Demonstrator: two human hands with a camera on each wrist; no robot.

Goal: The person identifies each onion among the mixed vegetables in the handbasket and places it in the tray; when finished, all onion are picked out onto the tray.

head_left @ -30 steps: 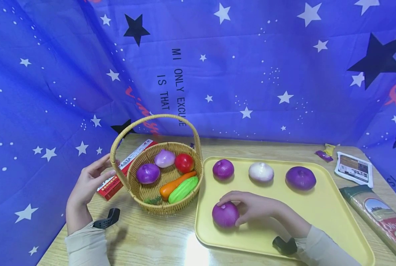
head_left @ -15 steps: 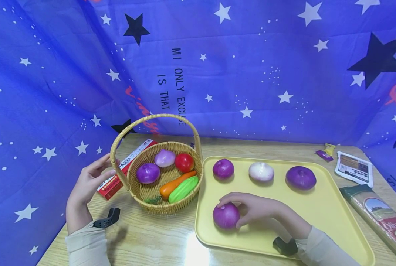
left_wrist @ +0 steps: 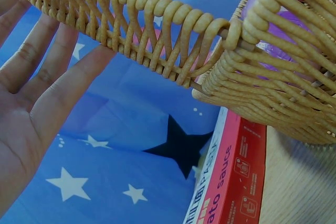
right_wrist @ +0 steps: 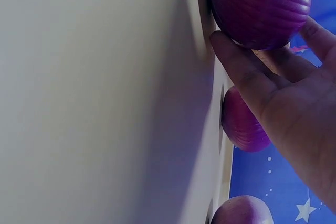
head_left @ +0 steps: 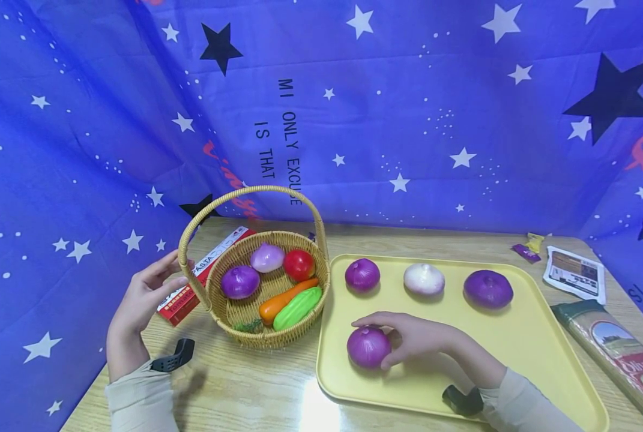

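A: What sits nearest?

B: The right hand [head_left: 413, 336]. Its fingers and thumb curve round the front purple onion [head_left: 368, 348], gripping it lightly. That onion is at the near left part of the yellow tray [head_left: 526, 336]; whether its base bears fully on the surface is hard to tell.

A: And to the right of the tray?

B: A bag printed "Olivoila" [head_left: 624, 360] lies slantwise along that side.

A: What about the other hand?

B: The left hand [head_left: 137, 300] has its fingers extended, tips against the handle [head_left: 245, 191] of the wicker basket [head_left: 269, 341]. The basket stands upright just left of the tray.

A: Is anything inside it?

B: In front, a green ridged vegetable [head_left: 298, 308] and, alongside, an orange carrot [head_left: 278, 305]. Behind them come a glossy purple onion [head_left: 240, 282], a red tomato [head_left: 299, 264] and a pale lilac onion [head_left: 268, 257].

A: And left of the basket?

B: A red pasta sauce box [head_left: 178, 309] lies aslant on the wooden table [head_left: 245, 384], partly hidden behind the wicker.

A: Farther back?

B: Across the tray's far part, left to right: a small purple onion [head_left: 362, 275], a white onion [head_left: 424, 279] and a broad purple onion [head_left: 488, 289], well apart. Off the tray's far right corner lie a white packet [head_left: 574, 275] and, beyond it, purple and yellow wrappers [head_left: 527, 253]. A blue starry cloth [head_left: 418, 150] hangs behind everything.
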